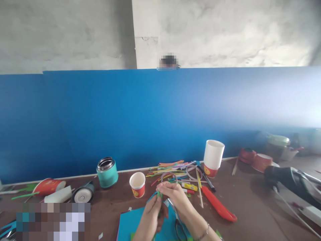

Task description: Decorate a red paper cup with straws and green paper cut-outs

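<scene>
My left hand (151, 214) is closed around a thin green strip (159, 194), perhaps paper; its exact kind is hard to make out. Fingertips of my right hand (173, 195) pinch the strip's upper end. Both hands are above blue paper sheets (130, 219) at the table's front. Scissors (179, 229) with dark handles lie on the paper under my right wrist. Just beyond my hands are a yellow glue stick (189, 186) and a clear tape roll (169, 176), partly hidden.
A small paper cup (137, 184), a teal thermos (107, 174) and stacked white cups (214, 155) stand along a blue partition (125, 117). Several coloured sticks (170, 169) lie between them. A red-handled tool (219, 204) is right of my hands. A person's head shows over the partition.
</scene>
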Motion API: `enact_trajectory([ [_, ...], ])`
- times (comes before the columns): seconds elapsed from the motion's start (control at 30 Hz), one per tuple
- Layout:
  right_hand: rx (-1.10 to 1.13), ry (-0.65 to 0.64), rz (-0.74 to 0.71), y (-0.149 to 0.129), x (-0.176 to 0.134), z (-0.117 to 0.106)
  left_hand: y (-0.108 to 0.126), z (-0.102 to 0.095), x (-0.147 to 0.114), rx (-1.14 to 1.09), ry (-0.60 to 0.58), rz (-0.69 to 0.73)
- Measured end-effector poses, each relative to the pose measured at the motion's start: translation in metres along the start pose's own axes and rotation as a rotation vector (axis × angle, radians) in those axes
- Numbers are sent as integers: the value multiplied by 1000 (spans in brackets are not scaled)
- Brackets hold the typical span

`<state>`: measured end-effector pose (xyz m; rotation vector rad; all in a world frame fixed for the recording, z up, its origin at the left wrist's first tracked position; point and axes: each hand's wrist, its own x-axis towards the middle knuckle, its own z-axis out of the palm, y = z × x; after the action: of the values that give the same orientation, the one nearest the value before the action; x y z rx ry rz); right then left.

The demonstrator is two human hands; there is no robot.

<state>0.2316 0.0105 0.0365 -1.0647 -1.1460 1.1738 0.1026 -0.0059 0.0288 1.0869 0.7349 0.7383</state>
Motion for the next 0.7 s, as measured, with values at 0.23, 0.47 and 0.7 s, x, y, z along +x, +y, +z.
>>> enact_trajectory([
  [0.23,44,27,49,5,-4,5,-1,1,3,-144,8,53],
  [0.47,30,58,20,20,5,6,2,-7,4,-43,-4,-107],
  [0.7,-152,53,-12,26,4,12,-5,-5,6,84,121,0],
])
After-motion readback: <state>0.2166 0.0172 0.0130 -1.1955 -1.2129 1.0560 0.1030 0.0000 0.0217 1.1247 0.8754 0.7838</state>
